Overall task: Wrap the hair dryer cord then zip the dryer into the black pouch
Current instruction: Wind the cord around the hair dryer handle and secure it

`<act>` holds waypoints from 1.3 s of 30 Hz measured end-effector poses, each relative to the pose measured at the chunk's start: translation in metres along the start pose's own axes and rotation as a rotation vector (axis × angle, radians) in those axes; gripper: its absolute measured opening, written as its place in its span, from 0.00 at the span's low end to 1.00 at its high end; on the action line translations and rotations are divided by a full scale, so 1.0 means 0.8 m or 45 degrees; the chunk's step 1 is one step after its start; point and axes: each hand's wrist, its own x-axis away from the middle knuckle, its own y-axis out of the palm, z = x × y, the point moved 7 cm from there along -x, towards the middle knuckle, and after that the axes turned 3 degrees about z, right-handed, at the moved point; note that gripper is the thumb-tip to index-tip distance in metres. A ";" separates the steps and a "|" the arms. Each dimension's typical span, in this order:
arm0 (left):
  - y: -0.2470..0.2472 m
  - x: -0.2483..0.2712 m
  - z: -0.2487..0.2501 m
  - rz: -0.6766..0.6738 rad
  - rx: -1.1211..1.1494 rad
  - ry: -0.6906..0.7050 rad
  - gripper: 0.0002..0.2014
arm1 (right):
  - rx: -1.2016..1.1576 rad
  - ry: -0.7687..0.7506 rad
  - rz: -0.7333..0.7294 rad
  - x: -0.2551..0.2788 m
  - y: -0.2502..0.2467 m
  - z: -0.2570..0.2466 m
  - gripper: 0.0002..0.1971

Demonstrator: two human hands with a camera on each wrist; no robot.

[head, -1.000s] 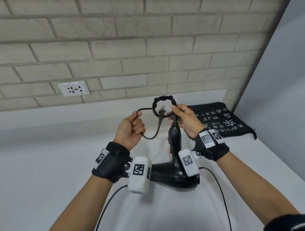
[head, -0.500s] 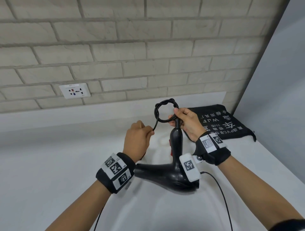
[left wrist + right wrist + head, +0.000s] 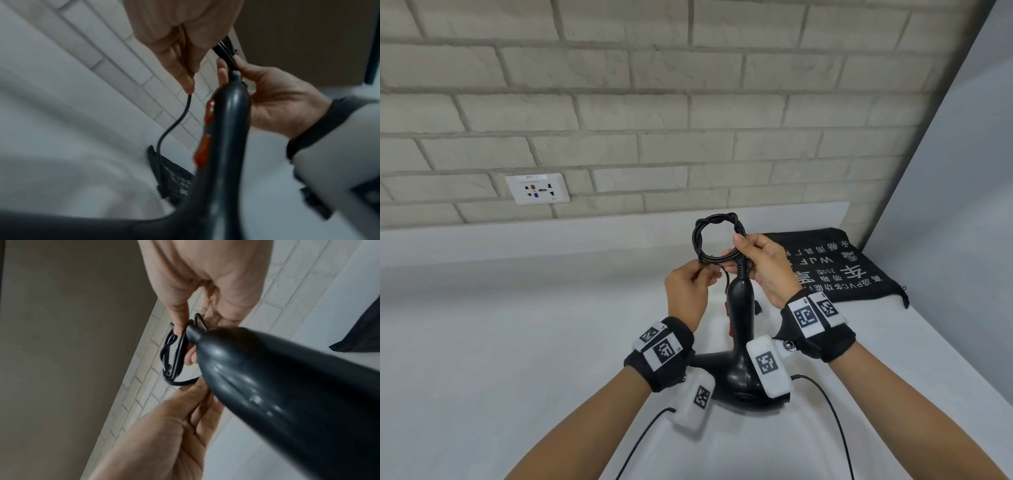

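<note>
The right hand (image 3: 763,265) pinched a round coil of the black cord (image 3: 714,240) between thumb and fingers, just above the end of the hair dryer (image 3: 739,346) handle, where the cord came out of its strain relief. The coil stood upright above both hands. The left hand (image 3: 688,291), just beside the right and a little nearer the person, pinched a loose strand of the same cord between thumb and fingertips; in the left wrist view that strand (image 3: 176,120) hung down from the fingers in a slack curve. The dryer stood with its handle pointing up between the two hands, red switches (image 3: 205,133) on the side facing the left hand, and its body lay low between the wrists, over the white counter (image 3: 500,342). Whether the body rested on the counter could not be told. The black pouch (image 3: 849,270), printed with white lettering, lay flat on the counter beyond the right hand, near the corner of the walls. A wall socket (image 3: 537,188) sat in the brick wall (image 3: 688,102) beyond the left hand.
</note>
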 end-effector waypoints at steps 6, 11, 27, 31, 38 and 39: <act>0.015 0.004 0.007 -0.081 0.649 -0.383 0.12 | 0.006 0.044 -0.023 -0.004 0.004 0.005 0.07; 0.019 0.008 0.022 -0.248 1.039 -0.564 0.13 | 0.056 0.060 -0.046 -0.004 0.009 0.005 0.06; 0.024 0.017 0.025 -0.316 0.865 -0.485 0.14 | -0.015 0.096 0.007 -0.003 0.015 0.015 0.11; 0.023 0.020 0.026 -0.339 0.800 -0.499 0.15 | -0.094 0.134 -0.043 -0.004 0.017 0.020 0.11; 0.023 0.030 0.015 -0.412 0.753 -0.640 0.11 | -0.182 0.188 -0.136 0.001 0.023 0.014 0.15; 0.023 0.029 0.014 -0.413 0.649 -0.620 0.07 | -0.176 0.186 -0.122 0.000 0.022 0.014 0.16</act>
